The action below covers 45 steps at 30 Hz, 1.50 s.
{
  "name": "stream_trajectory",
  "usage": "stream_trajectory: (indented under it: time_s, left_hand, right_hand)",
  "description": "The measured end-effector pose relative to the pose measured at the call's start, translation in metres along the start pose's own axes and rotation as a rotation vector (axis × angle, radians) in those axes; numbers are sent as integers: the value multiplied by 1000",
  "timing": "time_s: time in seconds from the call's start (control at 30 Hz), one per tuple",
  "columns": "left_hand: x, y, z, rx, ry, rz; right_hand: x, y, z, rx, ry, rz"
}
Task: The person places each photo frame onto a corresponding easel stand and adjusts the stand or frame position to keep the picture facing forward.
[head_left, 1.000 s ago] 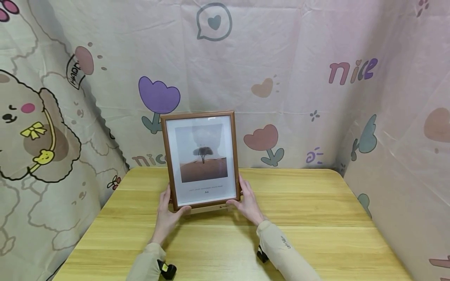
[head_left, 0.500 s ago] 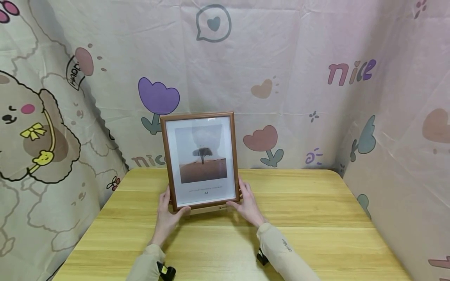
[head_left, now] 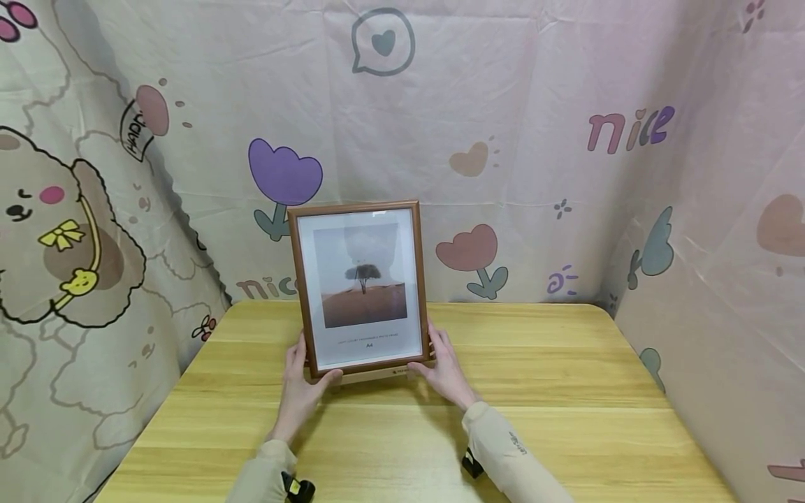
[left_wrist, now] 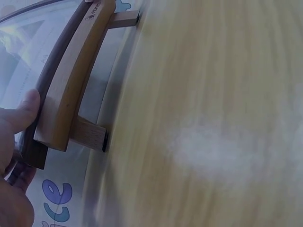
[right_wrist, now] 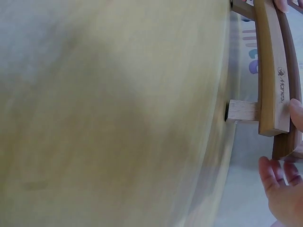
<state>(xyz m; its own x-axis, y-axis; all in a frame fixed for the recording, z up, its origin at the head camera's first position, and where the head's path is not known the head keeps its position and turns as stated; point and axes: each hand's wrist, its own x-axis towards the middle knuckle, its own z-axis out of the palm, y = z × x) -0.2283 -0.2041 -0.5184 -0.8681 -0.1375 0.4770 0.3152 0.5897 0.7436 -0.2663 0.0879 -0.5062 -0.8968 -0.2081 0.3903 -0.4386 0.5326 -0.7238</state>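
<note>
A brown wooden picture frame [head_left: 370,334] stands tilted back in the head view, with a print of a lone tree on sand and "A4" lettering below. Its lower edge sits on the ledge of a pale wooden stand [head_left: 371,376], whose short legs reach the tabletop in both wrist views. At the lower left corner my left hand [head_left: 298,391] grips the frame, thumb over the front edge [left_wrist: 23,111] and fingers behind. My right hand [head_left: 448,372] holds the lower right corner, its thumb on the front edge and fingers [right_wrist: 267,175] by the side. The stand's back is hidden.
The wood-grain table [head_left: 553,391] spreads around the stand, its far edge close behind the frame. A printed fabric curtain [head_left: 534,175] hangs along the back and both sides. A black wrist camera [head_left: 298,487] shows at the left sleeve.
Both hands stay at the frame's lower corners, and the frame holds its place on the stand. Only a very slight shift of the right hand and of the whole view shows.
</note>
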Motion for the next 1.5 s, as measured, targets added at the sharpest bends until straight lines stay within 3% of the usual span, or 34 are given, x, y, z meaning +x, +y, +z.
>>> stream_trajectory:
  time_s: [0.27,0.5,0.77,1.07,1.5]
  left_hand:
    - [-3,10,-6,31,-89,-162]
    - [-5,17,-17,90,-234,-251]
    - [-4,16,-20,101,-248,-223]
    - [-6,14,-20,57,-265,-240]
    - [-7,13,-17,20,-246,-244]
  right_hand:
    - [-1,-3,-7,93,-85,113]
    - [-1,-3,-11,160,-171,110]
    - [-2,-3,-10,179,-210,150]
    - [0,0,-8,191,-211,190]
    - [-1,-1,-6,203,-218,193]
